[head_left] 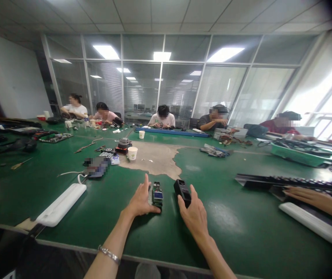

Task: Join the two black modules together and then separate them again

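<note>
My left hand (139, 199) is at the left side of a small green circuit board (157, 193) with a blue component on it. The thumb runs along the board's near end, and the index finger points away from me. Some of that hand's fingers are hidden behind the palm and board. My right hand (194, 213) grips a black plastic housing (182, 192) with openings in its top, thumb on the near side and fingers along the right. A short gap of green tabletop (168, 228) separates board and housing.
A white power strip (63, 203) lies to the left. Paper cups (132, 153) stand ahead. On the right are black metal strips (284, 181), another person's hand (314, 197), a white bar (311, 223) and a green basket (302, 153). Several people sit across the table.
</note>
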`<action>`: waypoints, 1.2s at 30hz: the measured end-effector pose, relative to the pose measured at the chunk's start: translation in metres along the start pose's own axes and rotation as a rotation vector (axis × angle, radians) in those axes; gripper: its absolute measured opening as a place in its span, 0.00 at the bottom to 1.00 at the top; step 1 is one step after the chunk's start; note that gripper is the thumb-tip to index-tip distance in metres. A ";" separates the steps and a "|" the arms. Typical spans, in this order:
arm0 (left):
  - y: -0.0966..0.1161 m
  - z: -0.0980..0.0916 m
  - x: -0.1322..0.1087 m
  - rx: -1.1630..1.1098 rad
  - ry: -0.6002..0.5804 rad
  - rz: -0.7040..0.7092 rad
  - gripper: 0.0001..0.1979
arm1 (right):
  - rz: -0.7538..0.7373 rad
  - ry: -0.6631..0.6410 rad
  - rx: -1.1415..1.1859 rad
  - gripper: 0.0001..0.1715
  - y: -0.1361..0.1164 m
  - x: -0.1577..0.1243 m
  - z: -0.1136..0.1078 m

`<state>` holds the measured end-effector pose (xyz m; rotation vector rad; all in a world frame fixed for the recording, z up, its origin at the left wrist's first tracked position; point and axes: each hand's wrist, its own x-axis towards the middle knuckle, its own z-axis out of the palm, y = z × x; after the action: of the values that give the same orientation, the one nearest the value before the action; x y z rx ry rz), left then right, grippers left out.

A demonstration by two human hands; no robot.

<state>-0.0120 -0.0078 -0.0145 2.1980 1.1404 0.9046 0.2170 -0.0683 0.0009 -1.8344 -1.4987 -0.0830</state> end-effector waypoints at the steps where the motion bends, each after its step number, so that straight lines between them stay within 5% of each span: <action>1: 0.000 0.000 0.000 0.001 0.000 -0.004 0.77 | -0.002 0.002 -0.010 0.40 0.002 -0.002 0.001; 36: -0.004 0.003 -0.002 -0.024 0.045 0.021 0.73 | -0.068 -0.036 -0.230 0.42 0.003 -0.014 0.006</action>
<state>-0.0125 -0.0078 -0.0200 2.1845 1.1239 0.9762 0.2127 -0.0763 -0.0122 -1.9728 -1.6332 -0.2663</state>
